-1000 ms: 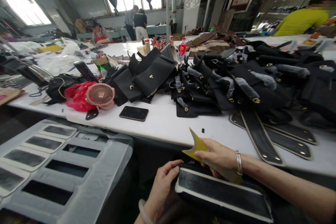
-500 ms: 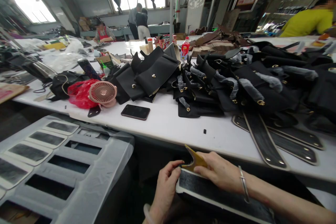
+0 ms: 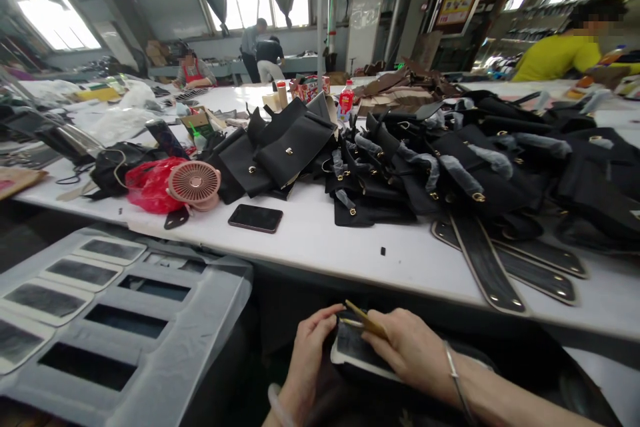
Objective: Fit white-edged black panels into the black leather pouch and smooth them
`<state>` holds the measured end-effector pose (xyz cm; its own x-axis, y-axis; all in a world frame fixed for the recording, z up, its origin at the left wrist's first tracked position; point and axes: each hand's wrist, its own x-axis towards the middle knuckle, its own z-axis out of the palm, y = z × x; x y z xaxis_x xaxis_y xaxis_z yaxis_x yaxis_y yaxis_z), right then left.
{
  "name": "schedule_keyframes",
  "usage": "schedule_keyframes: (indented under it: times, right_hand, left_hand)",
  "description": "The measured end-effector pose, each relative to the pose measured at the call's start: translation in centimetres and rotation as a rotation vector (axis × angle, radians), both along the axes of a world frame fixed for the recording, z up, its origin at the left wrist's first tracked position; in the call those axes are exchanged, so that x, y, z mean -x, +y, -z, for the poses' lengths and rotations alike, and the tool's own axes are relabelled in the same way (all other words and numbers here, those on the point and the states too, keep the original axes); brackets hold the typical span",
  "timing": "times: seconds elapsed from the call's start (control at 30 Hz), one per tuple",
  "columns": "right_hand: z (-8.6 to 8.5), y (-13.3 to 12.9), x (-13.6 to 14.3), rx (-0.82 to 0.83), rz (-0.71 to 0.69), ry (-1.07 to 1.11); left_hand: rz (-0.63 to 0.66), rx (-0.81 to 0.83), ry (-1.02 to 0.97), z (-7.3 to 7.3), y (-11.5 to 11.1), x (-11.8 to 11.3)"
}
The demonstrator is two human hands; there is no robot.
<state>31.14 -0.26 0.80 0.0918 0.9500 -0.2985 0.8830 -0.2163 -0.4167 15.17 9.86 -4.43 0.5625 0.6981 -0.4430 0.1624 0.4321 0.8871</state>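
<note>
Yellow tool (image 3: 369,323) in the right hand (image 3: 411,350) has turned edge-on.

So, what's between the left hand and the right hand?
The tip of the yellow tool and one end of the pale-edged black piece; the head view shows both.

Both hands are bare. Around the wrist of the left hand (image 3: 307,347) sits a milky-white bangle (image 3: 274,397), thick, rounded and smooth, looking slightly translucent. The right hand (image 3: 413,347) has a slimmer silver-coloured metal bracelet (image 3: 453,365) at its wrist: a flat, shiny strip catches light on the upper part, and the band runs narrower and darker below. Past it, the right forearm (image 3: 505,392) is uncovered as far as it shows. Fingernails are too small to make out.
</note>
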Motion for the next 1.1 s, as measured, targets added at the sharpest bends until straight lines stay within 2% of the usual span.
schedule_keyframes:
  times: [0.13, 0.33, 0.5, 0.67, 0.83, 0.87, 0.93, 1.03, 1.1]
  right_hand:
    - [-0.2, 0.0, -0.8, -0.043, 0.117, 0.174]
    - [0.2, 0.4, -1.0, -0.083, 0.118, 0.222]
    - [0.6, 0.9, -0.6, -0.034, 0.057, 0.082]
    - [-0.2, 1.3, 0.8, 0.054, -0.054, -0.108]
    - [-0.8, 1.5, 1.0, 0.063, 0.025, -0.075]
    - [-0.8, 1.3, 0.6, 0.047, 0.07, -0.005]
    - [-0.9, 0.3, -0.1, 0.018, 0.245, 0.266]
    - [-1.0, -2.4, -0.2, -0.017, 0.635, 0.866]
    - [-1.1, -4.5, 1.0, -0.041, 0.817, 1.19]
  left_hand:
    - [0.018, -0.008, 0.028, -0.4, 0.5, -0.3]
    - [0.03, 0.003, 0.046, -0.8, 0.8, -0.8]
    - [0.015, -0.035, 0.049, -0.6, 0.4, -1.1]
    - [-0.023, -0.094, 0.069, 0.0, 0.2, -1.3]
    - [0.001, -0.043, -0.02, -0.3, 0.2, -1.0]
    - [0.008, -0.016, -0.054, -0.2, 0.0, -0.7]
    - [-0.05, 0.101, -0.128, 0.7, -0.7, 0.2]
    - [-0.304, 0.437, -0.157, 3.4, -2.4, 1.8]
    - [-0.392, 0.631, -0.096, 5.4, -3.7, 2.5]
